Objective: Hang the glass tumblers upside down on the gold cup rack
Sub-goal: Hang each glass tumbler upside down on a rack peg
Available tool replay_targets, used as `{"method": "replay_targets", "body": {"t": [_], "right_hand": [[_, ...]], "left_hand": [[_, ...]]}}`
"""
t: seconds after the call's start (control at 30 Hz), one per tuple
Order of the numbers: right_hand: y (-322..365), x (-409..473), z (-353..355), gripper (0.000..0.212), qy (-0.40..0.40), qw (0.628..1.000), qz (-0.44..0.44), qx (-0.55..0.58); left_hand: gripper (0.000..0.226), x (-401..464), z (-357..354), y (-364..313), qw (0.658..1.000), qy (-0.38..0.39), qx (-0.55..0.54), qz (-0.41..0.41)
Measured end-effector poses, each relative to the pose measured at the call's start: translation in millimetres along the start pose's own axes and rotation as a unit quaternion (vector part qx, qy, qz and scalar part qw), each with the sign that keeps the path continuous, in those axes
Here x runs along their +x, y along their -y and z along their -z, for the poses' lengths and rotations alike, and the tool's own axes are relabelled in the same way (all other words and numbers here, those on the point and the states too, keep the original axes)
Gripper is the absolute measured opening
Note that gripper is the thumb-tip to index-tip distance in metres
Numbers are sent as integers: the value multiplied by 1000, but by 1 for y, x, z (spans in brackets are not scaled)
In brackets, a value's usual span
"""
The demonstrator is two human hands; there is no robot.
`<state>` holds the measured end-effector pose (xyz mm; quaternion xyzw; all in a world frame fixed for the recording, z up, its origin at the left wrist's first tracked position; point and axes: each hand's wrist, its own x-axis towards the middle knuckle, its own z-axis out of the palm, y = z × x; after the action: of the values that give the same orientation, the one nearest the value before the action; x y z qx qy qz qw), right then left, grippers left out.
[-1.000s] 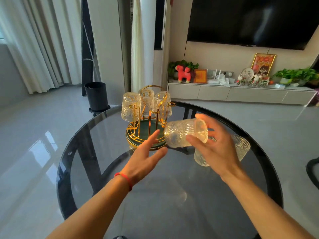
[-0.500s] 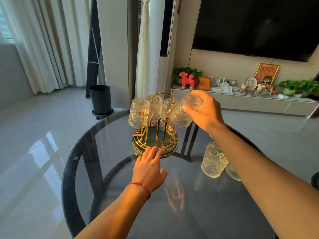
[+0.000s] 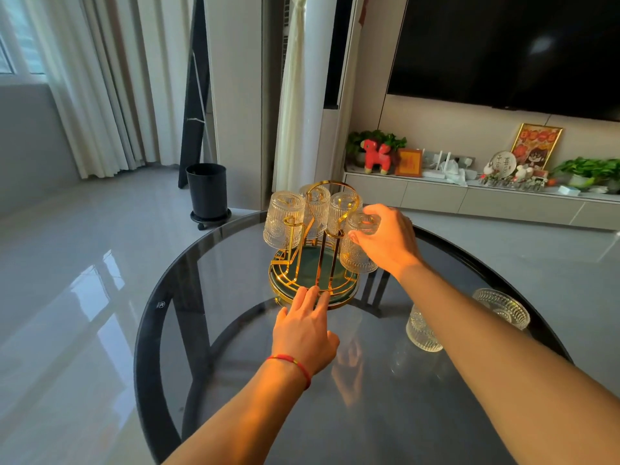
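1. Head view: the right hand [image 3: 385,241] has its fingers [image 3: 360,239] wrapped around the upturned base of an inverted tumbler [image 3: 355,253], which sits at the right-hand peg of the gold cup rack [image 3: 315,263]; whether the peg already bears it cannot be told.
2. The left hand [image 3: 307,327] lies flat on the glass surface [image 3: 235,347], fingers loosely spread and holding nothing, their tips touching the rack's round base, apparently to steady it.
3. Three more tumblers [image 3: 284,218] hang upside down on the rack.
4. Two loose tumblers [image 3: 423,332] wait on the surface to the right, partly hidden by the right forearm.
5. Handling, as a judgement: the embossed glass is rigid, fairly weighty and breakable, and the pattern gives some grip. Taking each one around the thick base end leaves the mouth free to slide over a peg.
6. A knock of glass against metal or a neighbouring tumbler could chip it, so a slow lowering seems wise.
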<state>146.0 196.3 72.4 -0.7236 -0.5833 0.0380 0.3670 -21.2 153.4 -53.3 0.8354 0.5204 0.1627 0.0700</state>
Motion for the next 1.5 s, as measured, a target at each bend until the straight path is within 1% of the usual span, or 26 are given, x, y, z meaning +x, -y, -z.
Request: {"method": "replay_targets", "body": {"t": [0.1, 0.2, 0.27, 0.33, 0.4, 0.47, 0.53, 0.63, 0.67, 0.77, 0.9, 1.03, 1.17, 1.2, 1.27, 1.33, 1.37, 1.43, 1.47, 1.5], "right_hand": [[-2, -4, -1, 56, 6, 1000, 16, -2], [-5, -13, 2, 59, 18, 999, 36, 7], [-11, -25, 5, 60, 6, 999, 42, 20], [-21, -42, 12, 55, -16, 998, 51, 26], [-37, -64, 20, 45, -33, 997, 65, -8], [-56, -84, 27, 40, -37, 994, 57, -83], [-73, -98, 34, 48, -23, 985, 14, -168], [-89, -110, 37, 71, 54, 959, -53, -272], [-93, -112, 36, 75, 70, 953, -57, -289], [-99, -117, 33, 82, 81, 947, -46, -308], [-107, -118, 32, 87, 63, 945, -46, -318], [-109, -118, 34, 83, 25, 963, -21, -269], [-101, -123, 36, 85, 2, 980, 12, -201], [-99, -125, 35, 86, 5, 987, 19, -160], [-93, -131, 35, 90, 18, 999, 22, -33], [-89, -137, 35, 97, 50, 996, 36, 69], [-86, -141, 35, 100, 73, 991, 50, 99], [-78, -147, 31, 104, 113, 981, 84, 136], [-75, -151, 29, 105, 124, 977, 104, 141], [-72, -153, 27, 105, 131, 974, 124, 139]], "left_hand": [[73, -1, 1, -1, 1000, 0, 11, -1], [74, -4, 2, -3, 999, 6, 39, -6], [74, -6, 3, -4, 998, 9, 55, -8], [74, -7, 4, -5, 999, 5, 53, -6], [73, -7, 6, -8, 999, -14, 40, -10], [73, -8, 8, -12, 999, -39, 13, -19], [72, -9, 8, -18, 998, -57, -19, -23], [68, -11, 7, -23, 995, -71, -60, -29], [67, -11, 6, -24, 994, -77, -71, -34], [65, -14, 6, -26, 989, -88, -102, -53], [58, -15, 5, -31, 981, -100, -151, -69], [49, -18, 6, -40, 976, -103, -175, -82], [48, -22, 9, -48, 969, -78, -214, -92], [50, -23, 11, -51, 965, -64, -237, -88], [65, -23, 17, -55, 948, -9, -314, -57], [88, -24, 21, -58, 915, 48, -399, -11], [95, -26, 24, -58, 900, 64, -432, 1], [98, -28, 29, -58, 877, 66, -476, -5], [97, -29, 32, -56, 876, 59, -479, -19], [94, -29, 35, -54, 884, 52, -463, -41]]}}
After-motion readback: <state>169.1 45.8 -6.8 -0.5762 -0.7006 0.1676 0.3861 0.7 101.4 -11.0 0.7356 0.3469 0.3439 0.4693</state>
